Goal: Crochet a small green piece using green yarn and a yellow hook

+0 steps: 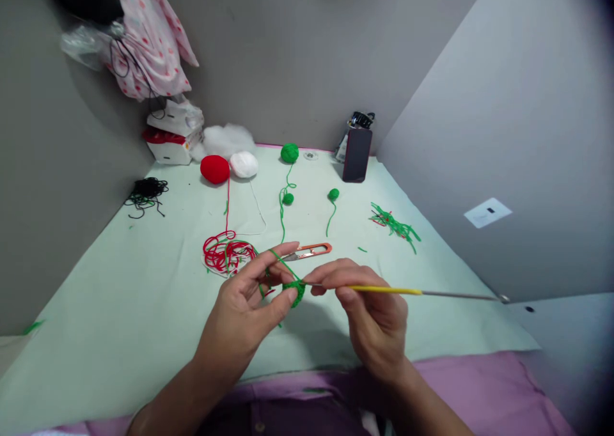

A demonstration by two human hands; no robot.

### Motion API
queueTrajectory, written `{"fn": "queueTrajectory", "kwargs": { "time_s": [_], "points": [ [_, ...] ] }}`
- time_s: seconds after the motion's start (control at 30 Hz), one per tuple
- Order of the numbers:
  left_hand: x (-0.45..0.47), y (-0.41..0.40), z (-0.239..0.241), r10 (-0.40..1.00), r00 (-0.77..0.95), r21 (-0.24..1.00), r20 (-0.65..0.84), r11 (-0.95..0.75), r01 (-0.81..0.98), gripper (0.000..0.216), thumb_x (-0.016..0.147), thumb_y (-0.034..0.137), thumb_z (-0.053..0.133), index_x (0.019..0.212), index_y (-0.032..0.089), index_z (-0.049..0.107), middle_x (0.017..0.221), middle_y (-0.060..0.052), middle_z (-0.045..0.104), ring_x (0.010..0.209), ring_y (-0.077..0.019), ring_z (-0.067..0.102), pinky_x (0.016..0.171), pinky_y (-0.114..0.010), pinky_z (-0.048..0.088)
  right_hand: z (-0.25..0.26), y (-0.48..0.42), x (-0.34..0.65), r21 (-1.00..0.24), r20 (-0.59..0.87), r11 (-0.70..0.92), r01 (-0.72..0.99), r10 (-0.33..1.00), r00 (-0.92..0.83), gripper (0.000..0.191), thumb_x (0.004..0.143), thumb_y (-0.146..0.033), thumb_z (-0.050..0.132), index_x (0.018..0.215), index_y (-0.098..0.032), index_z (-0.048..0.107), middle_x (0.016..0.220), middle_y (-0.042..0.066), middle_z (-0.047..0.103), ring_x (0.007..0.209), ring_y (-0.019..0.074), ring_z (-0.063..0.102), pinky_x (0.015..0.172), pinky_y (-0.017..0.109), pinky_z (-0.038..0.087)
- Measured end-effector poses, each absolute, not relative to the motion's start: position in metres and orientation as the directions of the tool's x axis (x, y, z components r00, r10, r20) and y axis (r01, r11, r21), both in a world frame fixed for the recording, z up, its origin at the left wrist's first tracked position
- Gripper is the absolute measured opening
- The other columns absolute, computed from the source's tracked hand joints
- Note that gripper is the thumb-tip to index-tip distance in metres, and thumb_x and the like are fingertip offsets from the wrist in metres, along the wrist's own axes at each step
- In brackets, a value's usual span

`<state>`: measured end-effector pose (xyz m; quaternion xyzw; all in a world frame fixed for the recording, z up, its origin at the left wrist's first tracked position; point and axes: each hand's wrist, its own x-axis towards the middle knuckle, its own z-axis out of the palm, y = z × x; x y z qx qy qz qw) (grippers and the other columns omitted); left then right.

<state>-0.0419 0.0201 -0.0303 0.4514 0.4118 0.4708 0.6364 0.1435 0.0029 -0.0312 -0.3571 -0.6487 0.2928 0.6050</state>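
My left hand (256, 292) pinches a small green crochet piece (295, 293) between thumb and fingers. Green yarn (285, 264) runs taut over its raised index finger down to the piece. In my right hand (369, 305) is a crochet hook (384, 289) with a yellow grip, its metal shaft sticking out to the right. The hook's tip meets the top edge of the green piece; whether a loop sits on it is too small to tell. Just beyond my fingers lie orange thread snips (314, 250), partly hidden by the left hand.
Red and white yarn lies tangled (228, 255) left of my hands. Behind stand a red ball (215, 169), a white ball (244, 164), a green ball (290, 153) and white stuffing (229, 140). Green scraps (396, 225) lie right, black yarn (148, 193) left. A phone (357, 155) leans at the back.
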Motion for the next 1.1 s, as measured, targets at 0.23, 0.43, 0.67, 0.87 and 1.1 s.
{"fn": "queueTrajectory", "kwargs": {
  "time_s": [0.23, 0.43, 0.67, 0.87, 1.1],
  "points": [
    [-0.037, 0.02, -0.031, 0.981, 0.154, 0.964, -0.118, 0.15, -0.218, 0.036, 0.082, 0.024, 0.089, 0.117, 0.029, 0.086, 0.091, 0.0, 0.071, 0.091, -0.0192, 0.066, 0.094, -0.032, 0.053, -0.035, 0.002, 0.143, -0.667, 0.705, 0.704, 0.244, 0.702, -0.096, 0.021, 0.109, -0.02, 0.058, 0.112, -0.024, 0.079, 0.1, 0.01, 0.085, 0.09, 0.0237, 0.081, 0.075, 0.039, 0.066],
    [-0.036, 0.021, -0.03, 0.973, 0.185, 0.932, -0.136, 0.189, -0.308, 0.046, 0.082, 0.022, 0.089, 0.126, 0.03, 0.082, 0.088, 0.003, 0.072, 0.089, -0.0155, 0.067, 0.087, -0.026, 0.054, -0.045, -0.001, 0.141, -0.603, 0.757, 0.742, 0.291, 0.648, -0.083, 0.023, 0.108, -0.018, 0.06, 0.119, -0.024, 0.078, 0.108, 0.011, 0.085, 0.092, 0.0228, 0.08, 0.074, 0.037, 0.065],
    [-0.035, 0.018, -0.03, 0.988, 0.091, 0.952, -0.122, 0.143, -0.272, 0.033, 0.079, 0.02, 0.091, 0.111, 0.03, 0.087, 0.089, 0.002, 0.073, 0.089, -0.0156, 0.067, 0.093, -0.028, 0.054, -0.041, -0.004, 0.142, -0.527, 0.75, 0.734, 0.429, 0.639, -0.172, 0.022, 0.106, -0.012, 0.06, 0.118, -0.024, 0.075, 0.104, 0.011, 0.085, 0.092, 0.0224, 0.081, 0.075, 0.036, 0.067],
    [-0.029, 0.015, -0.035, 0.98, 0.105, 0.897, -0.167, 0.195, -0.396, 0.04, 0.079, 0.024, 0.094, 0.118, 0.03, 0.085, 0.086, 0.003, 0.072, 0.088, -0.0136, 0.069, 0.085, -0.023, 0.056, -0.042, -0.012, 0.134, -0.273, 0.801, 0.686, 0.674, 0.55, -0.236, 0.035, 0.101, -0.005, 0.064, 0.125, -0.028, 0.074, 0.111, 0.011, 0.084, 0.094, 0.0229, 0.082, 0.079, 0.035, 0.072],
    [-0.031, 0.014, -0.036, 0.987, 0.107, 0.895, -0.117, 0.151, -0.42, 0.039, 0.079, 0.025, 0.096, 0.117, 0.031, 0.087, 0.083, 0.004, 0.069, 0.08, -0.0122, 0.061, 0.078, -0.022, 0.051, -0.045, -0.005, 0.14, -0.244, 0.831, 0.734, 0.634, 0.495, -0.254, 0.029, 0.101, -0.003, 0.064, 0.121, -0.02, 0.075, 0.111, 0.011, 0.082, 0.099, 0.0214, 0.081, 0.082, 0.033, 0.072]
  ]
}}
